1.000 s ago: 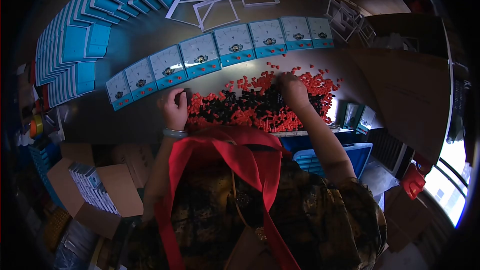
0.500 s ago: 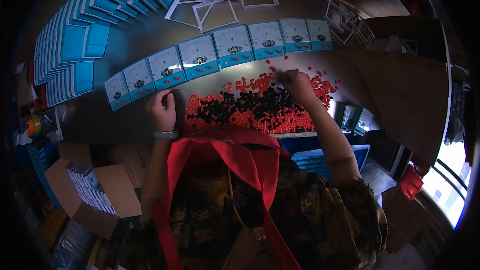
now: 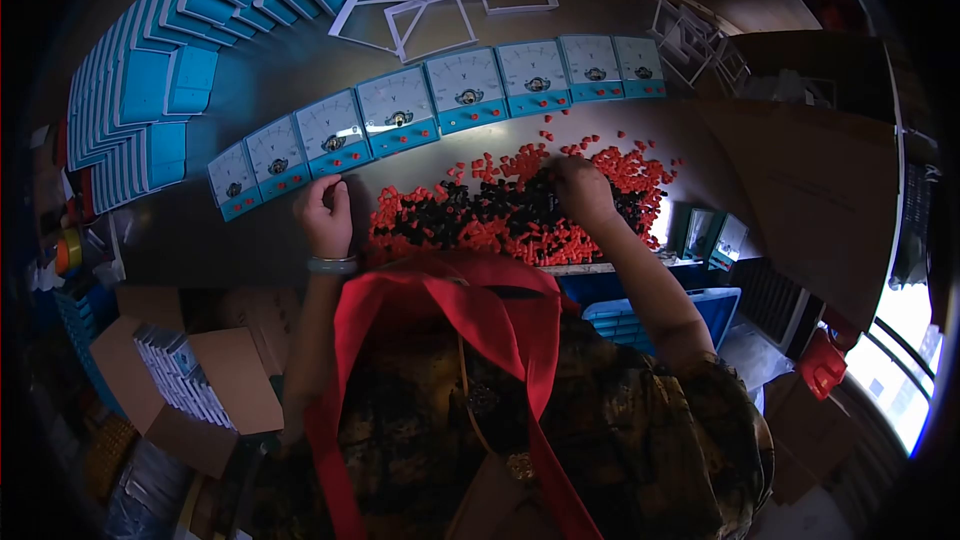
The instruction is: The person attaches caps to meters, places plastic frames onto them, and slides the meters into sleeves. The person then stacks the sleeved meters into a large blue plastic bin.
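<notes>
A row of several blue and white meters point(image 3: 397, 110) curves across the metal table, with small red caps along their lower blue strips. Below the row spreads a pile of red caps point(image 3: 487, 233) and black caps point(image 3: 520, 202). My right hand point(image 3: 584, 188) is over the upper part of the pile, its fingers bent down and closed; what they hold, if anything, is hidden. My left hand point(image 3: 327, 215) is curled left of the pile, near the meters' lower edge, thumb and fingers together. Whatever lies between them is too small to tell.
Stacked blue and white housings point(image 3: 150, 90) stand at the left. White frames point(image 3: 432, 28) lie behind the meters, more at the back right. An open carton point(image 3: 235, 378) sits at lower left, a blue crate point(image 3: 712, 315) below the table's right part.
My left hand has moved left, away from the pile. My right hand lifted toward the upper right, then came back down over the black caps. Some loose red caps near it have shifted.
</notes>
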A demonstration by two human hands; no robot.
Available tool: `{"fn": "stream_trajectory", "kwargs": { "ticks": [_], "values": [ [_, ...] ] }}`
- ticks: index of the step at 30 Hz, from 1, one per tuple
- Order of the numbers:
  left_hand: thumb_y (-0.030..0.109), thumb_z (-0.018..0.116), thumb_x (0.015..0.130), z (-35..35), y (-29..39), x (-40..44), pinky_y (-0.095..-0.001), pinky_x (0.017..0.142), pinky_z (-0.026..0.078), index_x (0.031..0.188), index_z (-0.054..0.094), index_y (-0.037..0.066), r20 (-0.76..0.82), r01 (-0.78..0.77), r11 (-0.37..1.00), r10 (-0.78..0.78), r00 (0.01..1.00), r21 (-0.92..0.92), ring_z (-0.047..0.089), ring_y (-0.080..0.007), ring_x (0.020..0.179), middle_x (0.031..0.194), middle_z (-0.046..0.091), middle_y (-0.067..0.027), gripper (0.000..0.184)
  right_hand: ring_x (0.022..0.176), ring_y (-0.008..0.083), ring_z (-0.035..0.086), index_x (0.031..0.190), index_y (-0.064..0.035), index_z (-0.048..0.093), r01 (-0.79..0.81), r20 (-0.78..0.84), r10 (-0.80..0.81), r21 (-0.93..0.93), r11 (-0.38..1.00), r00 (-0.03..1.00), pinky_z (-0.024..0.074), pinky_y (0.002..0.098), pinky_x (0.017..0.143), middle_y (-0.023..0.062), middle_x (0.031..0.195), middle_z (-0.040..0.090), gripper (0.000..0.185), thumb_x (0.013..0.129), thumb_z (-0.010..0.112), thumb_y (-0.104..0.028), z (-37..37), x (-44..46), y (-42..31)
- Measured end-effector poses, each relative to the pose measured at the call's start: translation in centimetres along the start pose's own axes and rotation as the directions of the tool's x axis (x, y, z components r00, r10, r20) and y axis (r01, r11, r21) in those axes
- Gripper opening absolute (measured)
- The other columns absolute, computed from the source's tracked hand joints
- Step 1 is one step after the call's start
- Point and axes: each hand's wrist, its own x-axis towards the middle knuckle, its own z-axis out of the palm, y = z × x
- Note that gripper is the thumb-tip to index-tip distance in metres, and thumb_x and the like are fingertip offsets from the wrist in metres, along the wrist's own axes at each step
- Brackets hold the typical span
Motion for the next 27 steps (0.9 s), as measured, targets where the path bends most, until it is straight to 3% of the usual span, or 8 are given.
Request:
{"fn": "stream_trajectory", "kwargs": {
  "ticks": [4, 6, 8, 11, 15, 23, 24, 27],
  "values": [
    [0.007, 0.068, 0.081, -0.5, 0.1, 0.1, -0.0352, 0.070, 0.048, 0.088, 0.067, 0.004, -0.019, 0.010, 1.000, -0.010, 1.000, 0.003, 0.063, -0.0239, 0.074, 0.080, 0.067, -0.0090, 0.008, 0.075, 0.0349, 0.064, 0.085, -0.0026, 0.066, -0.120, -0.227, 0.194, 0.302, 0.946, 0.954, 0.0517, 0.0413, 0.068, 0.0170, 0.082, 0.064, 0.013, 0.079, 0.065, -0.014, -2.2, 2.0, 1.9],
    [0.006, 0.068, 0.081, -0.9, -0.2, 0.1, -0.0345, 0.069, 0.048, 0.088, 0.066, 0.003, -0.019, 0.018, 1.000, -0.017, 1.000, 0.011, 0.063, -0.0233, 0.073, 0.080, 0.067, -0.0095, 0.008, 0.074, 0.0345, 0.065, 0.086, -0.0035, 0.068, -0.113, -0.441, 0.301, 0.402, 0.909, 0.846, 0.0518, 0.0397, 0.068, 0.0170, 0.081, 0.065, 0.013, 0.078, 0.064, -0.012, -3.5, 4.3, 4.9],
    [0.006, 0.067, 0.082, -1.1, -0.9, 0.0, -0.0328, 0.067, 0.049, 0.089, 0.066, 0.001, -0.053, 0.064, 0.997, -0.067, 0.996, -0.043, 0.063, -0.0219, 0.071, 0.080, 0.066, -0.0106, 0.009, 0.075, 0.0339, 0.066, 0.089, -0.0019, 0.068, -0.242, -0.543, 0.381, 0.311, 0.919, 0.748, 0.0517, 0.0393, 0.069, 0.0173, 0.081, 0.067, 0.014, 0.079, 0.062, -0.010, -5.0, 6.4, 7.5],
    [0.005, 0.067, 0.082, -1.8, -2.0, -0.1, -0.0314, 0.065, 0.049, 0.090, 0.066, 0.001, -0.074, 0.096, 0.995, -0.099, 0.992, -0.037, 0.062, -0.0204, 0.070, 0.079, 0.066, -0.0109, 0.009, 0.078, 0.0345, 0.067, 0.089, -0.0006, 0.068, -0.214, -0.627, 0.356, 0.292, 0.932, 0.693, 0.0518, 0.0398, 0.071, 0.0184, 0.083, 0.068, 0.016, 0.080, 0.062, -0.012, -5.2, 8.1, 10.7],
    [0.006, 0.067, 0.083, -2.9, -3.3, -0.1, -0.0311, 0.065, 0.048, 0.091, 0.067, 0.000, -0.111, 0.110, 0.994, -0.109, 0.988, 0.002, 0.062, -0.0197, 0.069, 0.079, 0.066, -0.0106, 0.010, 0.081, 0.0312, 0.068, 0.094, -0.0032, 0.070, -0.263, -0.531, 0.403, 0.322, 0.910, 0.745, 0.0513, 0.0380, 0.075, 0.0181, 0.084, 0.068, 0.021, 0.080, 0.064, -0.018, -4.5, 9.0, 12.8],
    [0.009, 0.068, 0.083, -7.6, -7.3, -0.3, -0.0309, 0.068, 0.050, 0.093, 0.068, 0.002, -0.308, 0.215, 0.973, -0.180, 0.934, 0.084, 0.064, -0.0196, 0.073, 0.082, 0.067, -0.0104, 0.012, 0.086, 0.0324, 0.068, 0.100, -0.0025, 0.068, -0.321, -0.437, 0.312, 0.055, 0.945, 0.844, 0.0511, 0.0398, 0.075, 0.0205, 0.089, 0.068, 0.023, 0.089, 0.058, -0.020, -3.4, 10.0, 16.7],
    [0.008, 0.068, 0.082, -8.5, -7.9, -0.2, -0.0312, 0.069, 0.051, 0.093, 0.068, 0.002, -0.340, 0.226, 0.971, -0.186, 0.922, 0.081, 0.065, -0.0197, 0.074, 0.082, 0.067, -0.0105, 0.012, 0.086, 0.0381, 0.065, 0.095, -0.0011, 0.066, -0.256, -0.440, 0.254, 0.055, 0.965, 0.861, 0.0509, 0.0439, 0.076, 0.0216, 0.091, 0.067, 0.021, 0.087, 0.057, -0.018, -3.3, 9.9, 17.0],
    [0.007, 0.069, 0.080, -10.4, -10.0, 0.6, -0.0318, 0.068, 0.051, 0.092, 0.068, 0.002, -0.467, 0.285, 0.955, -0.218, 0.857, 0.078, 0.065, -0.0193, 0.074, 0.082, 0.067, -0.0106, 0.013, 0.089, 0.0372, 0.064, 0.095, -0.0009, 0.066, -0.192, -0.431, 0.179, 0.013, 0.981, 0.884, 0.0501, 0.0433, 0.078, 0.0211, 0.094, 0.066, 0.020, 0.087, 0.057, -0.017, -3.1, 10.1, 17.4]
  ]
}}
